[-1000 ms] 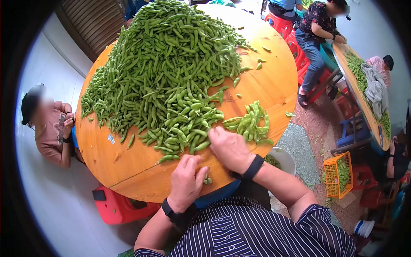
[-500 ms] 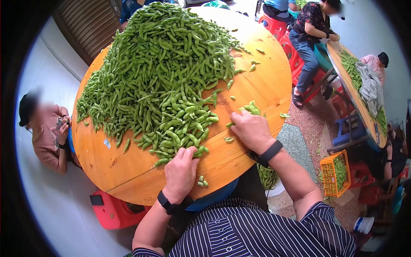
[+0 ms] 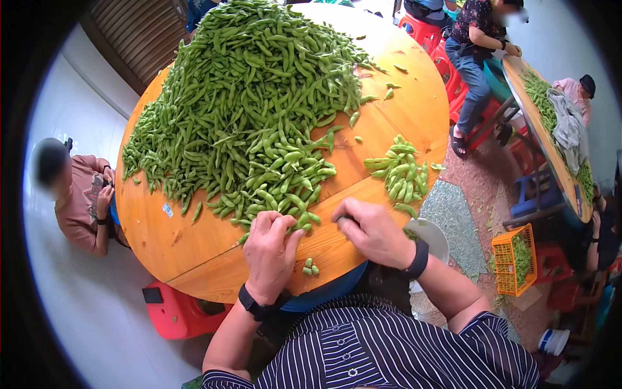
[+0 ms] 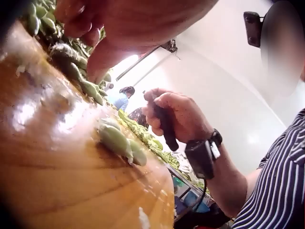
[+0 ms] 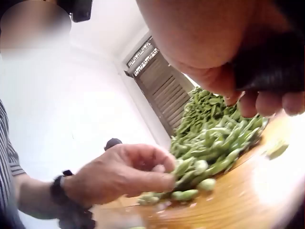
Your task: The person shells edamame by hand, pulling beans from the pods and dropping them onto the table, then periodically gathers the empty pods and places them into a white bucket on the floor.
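Observation:
Green bean pods form a large heap (image 3: 246, 97) on the round wooden table (image 3: 188, 272). At its near edge the left hand (image 3: 269, 253) pinches a pod between thumb and fingers; in the right wrist view this hand (image 5: 119, 174) is beside the heap (image 5: 214, 138). To its right, the right hand (image 3: 379, 236) is above the table, curled round a black object (image 4: 164, 124) seen in the left wrist view; what it is I cannot tell. Several short, plump pieces (image 3: 311, 266) lie beside the left hand. A separate pod group (image 3: 403, 172) is at the table's right.
A metal basin (image 3: 431, 240) stands below the table's right edge, near an orange crate (image 3: 513, 259) on the floor. A red stool (image 3: 172, 311) is at lower left. One person (image 3: 84, 201) sits at left; others are around a second table (image 3: 538, 117) at right.
The right hand went from the heap's edge to the separate pods, then came back left, off them. The left hand stays by the heap's near edge.

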